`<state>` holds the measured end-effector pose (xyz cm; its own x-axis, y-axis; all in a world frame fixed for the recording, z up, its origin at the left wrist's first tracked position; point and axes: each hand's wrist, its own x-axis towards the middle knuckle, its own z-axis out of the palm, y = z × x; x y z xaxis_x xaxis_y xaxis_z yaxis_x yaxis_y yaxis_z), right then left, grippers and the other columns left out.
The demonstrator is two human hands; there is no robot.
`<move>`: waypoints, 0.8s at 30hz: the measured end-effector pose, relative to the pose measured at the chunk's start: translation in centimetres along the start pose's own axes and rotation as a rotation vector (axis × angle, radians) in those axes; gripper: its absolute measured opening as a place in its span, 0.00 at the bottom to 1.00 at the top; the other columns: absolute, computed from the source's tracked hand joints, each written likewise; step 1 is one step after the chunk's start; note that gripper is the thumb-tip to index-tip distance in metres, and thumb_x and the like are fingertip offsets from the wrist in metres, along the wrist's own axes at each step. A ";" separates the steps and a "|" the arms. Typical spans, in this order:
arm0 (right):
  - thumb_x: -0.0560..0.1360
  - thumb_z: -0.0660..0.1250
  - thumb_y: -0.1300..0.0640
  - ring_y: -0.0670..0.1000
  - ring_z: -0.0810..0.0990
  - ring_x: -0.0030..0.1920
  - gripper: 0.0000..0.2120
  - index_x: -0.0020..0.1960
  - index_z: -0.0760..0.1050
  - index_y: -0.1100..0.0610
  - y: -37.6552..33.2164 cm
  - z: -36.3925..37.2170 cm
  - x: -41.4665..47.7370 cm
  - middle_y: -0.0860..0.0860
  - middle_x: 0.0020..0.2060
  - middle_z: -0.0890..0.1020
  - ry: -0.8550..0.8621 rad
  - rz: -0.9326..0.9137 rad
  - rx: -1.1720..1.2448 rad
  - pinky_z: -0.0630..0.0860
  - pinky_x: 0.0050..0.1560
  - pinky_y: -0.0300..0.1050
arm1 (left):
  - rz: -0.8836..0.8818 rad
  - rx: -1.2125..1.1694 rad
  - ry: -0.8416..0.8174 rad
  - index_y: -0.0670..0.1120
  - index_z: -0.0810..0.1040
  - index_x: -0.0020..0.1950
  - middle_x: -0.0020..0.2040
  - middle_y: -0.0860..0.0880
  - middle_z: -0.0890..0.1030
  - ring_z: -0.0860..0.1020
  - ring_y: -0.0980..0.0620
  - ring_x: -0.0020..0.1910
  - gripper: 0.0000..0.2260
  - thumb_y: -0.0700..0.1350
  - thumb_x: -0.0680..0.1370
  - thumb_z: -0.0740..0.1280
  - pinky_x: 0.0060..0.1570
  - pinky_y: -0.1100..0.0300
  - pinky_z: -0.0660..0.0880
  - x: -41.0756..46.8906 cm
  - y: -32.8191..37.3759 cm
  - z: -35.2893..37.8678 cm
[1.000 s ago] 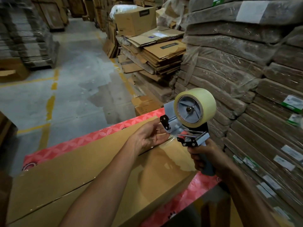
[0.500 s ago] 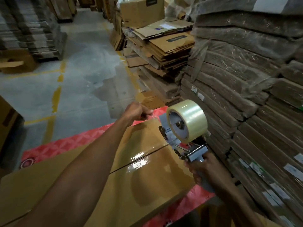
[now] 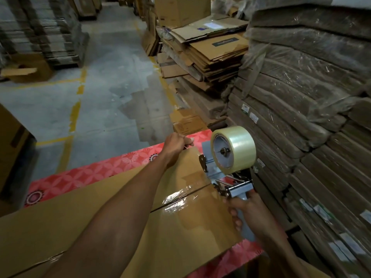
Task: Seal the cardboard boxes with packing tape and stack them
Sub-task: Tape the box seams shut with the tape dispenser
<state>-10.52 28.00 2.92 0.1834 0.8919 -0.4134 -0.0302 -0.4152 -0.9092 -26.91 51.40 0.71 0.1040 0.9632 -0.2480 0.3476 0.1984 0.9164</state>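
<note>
Over table, left hand clutches box edge, right hand grips dispenser.

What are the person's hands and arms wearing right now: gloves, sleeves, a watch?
Nothing that shows. The left hand and right hand are bare, without gloves, and no ring is visible on the fingers. The left forearm and right forearm are uncovered as far as the frame's edge: no sleeve, cuff, watch or wristband in view.

Head-worn camera looks forward and down, close over the box
</note>
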 end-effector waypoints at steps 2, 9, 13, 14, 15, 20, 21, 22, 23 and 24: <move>0.75 0.68 0.66 0.52 0.68 0.24 0.07 0.38 0.76 0.65 0.0 0.0 0.2 0.57 0.27 0.72 0.007 -0.005 -0.012 0.66 0.27 0.43 | 0.000 0.036 -0.011 0.40 0.86 0.42 0.40 0.45 0.85 0.81 0.48 0.42 0.07 0.44 0.76 0.73 0.49 0.49 0.79 0.2 -0.1 0.1; 0.74 0.68 0.65 0.52 0.68 0.24 0.08 0.38 0.76 0.66 0.0 0.4 0.4 0.56 0.27 0.73 0.028 0.003 -0.059 0.65 0.27 0.43 | -0.113 0.141 -0.075 0.40 0.86 0.42 0.40 0.44 0.86 0.85 0.42 0.43 0.11 0.49 0.73 0.77 0.52 0.43 0.82 1.3 -0.6 -0.1; 0.74 0.68 0.63 0.51 0.70 0.24 0.07 0.37 0.77 0.63 -0.4 0.9 0.6 0.55 0.26 0.74 0.055 0.052 -0.168 0.67 0.27 0.44 | -0.131 0.292 -0.044 0.42 0.83 0.41 0.41 0.43 0.85 0.84 0.42 0.44 0.07 0.44 0.72 0.76 0.48 0.45 0.83 1.0 -0.7 -0.3; 0.74 0.68 0.62 0.51 0.71 0.24 0.07 0.37 0.77 0.62 -0.7 1.0 0.6 0.54 0.26 0.74 0.055 0.062 -0.192 0.67 0.27 0.43 | -0.079 0.362 0.018 0.43 0.83 0.41 0.41 0.44 0.85 0.84 0.42 0.44 0.05 0.44 0.73 0.74 0.47 0.44 0.83 0.6 -0.6 -0.1; 0.74 0.68 0.62 0.51 0.71 0.24 0.08 0.38 0.77 0.62 -0.9 1.1 0.7 0.54 0.26 0.74 0.055 0.069 -0.208 0.67 0.27 0.42 | 0.004 0.435 0.091 0.44 0.84 0.42 0.42 0.45 0.85 0.83 0.43 0.44 0.05 0.44 0.75 0.71 0.45 0.46 0.82 0.2 -0.6 0.2; 0.76 0.66 0.59 0.51 0.73 0.25 0.08 0.41 0.78 0.62 -1.2 0.6 0.9 0.53 0.27 0.76 -0.002 0.060 -0.273 0.70 0.29 0.45 | 0.378 0.723 -0.021 0.46 0.80 0.53 0.48 0.46 0.82 0.80 0.46 0.45 0.10 0.46 0.83 0.60 0.42 0.55 0.75 -3.0 -0.5 2.0; 0.77 0.65 0.58 0.51 0.74 0.26 0.09 0.40 0.78 0.60 -1.3 0.5 0.7 0.53 0.27 0.76 -0.029 0.044 -0.293 0.71 0.31 0.46 | 0.396 0.817 -0.088 0.46 0.79 0.56 0.52 0.44 0.81 0.79 0.43 0.50 0.09 0.45 0.81 0.60 0.49 0.52 0.76 -2.9 -0.7 2.1; 0.78 0.65 0.57 0.51 0.74 0.27 0.10 0.40 0.78 0.58 -1.6 0.3 0.7 0.52 0.28 0.76 -0.060 0.028 -0.327 0.71 0.32 0.47 | 0.368 0.869 -0.130 0.46 0.78 0.59 0.56 0.43 0.80 0.78 0.41 0.54 0.10 0.44 0.81 0.61 0.53 0.49 0.75 -2.5 -0.8 2.0; 0.79 0.64 0.55 0.51 0.74 0.27 0.11 0.39 0.77 0.57 -2.0 0.2 0.6 0.52 0.28 0.77 -0.088 0.011 -0.370 0.72 0.32 0.46 | 0.334 0.881 -0.151 0.46 0.78 0.62 0.60 0.44 0.79 0.78 0.41 0.57 0.12 0.44 0.79 0.63 0.56 0.47 0.75 -2.0 -0.9 1.8; 0.79 0.64 0.55 0.50 0.74 0.27 0.12 0.38 0.77 0.56 -2.4 0.2 0.6 0.52 0.28 0.76 -0.105 -0.005 -0.410 0.72 0.31 0.46 | 0.280 0.863 -0.167 0.47 0.78 0.63 0.63 0.44 0.79 0.78 0.41 0.59 0.13 0.44 0.79 0.65 0.58 0.45 0.75 -1.6 -0.8 1.7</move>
<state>-10.51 29.61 4.82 0.0812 0.8988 -0.4308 0.3674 -0.4288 -0.8253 -25.73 49.40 -0.19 0.3991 0.9036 -0.1558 0.8567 -0.3069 0.4145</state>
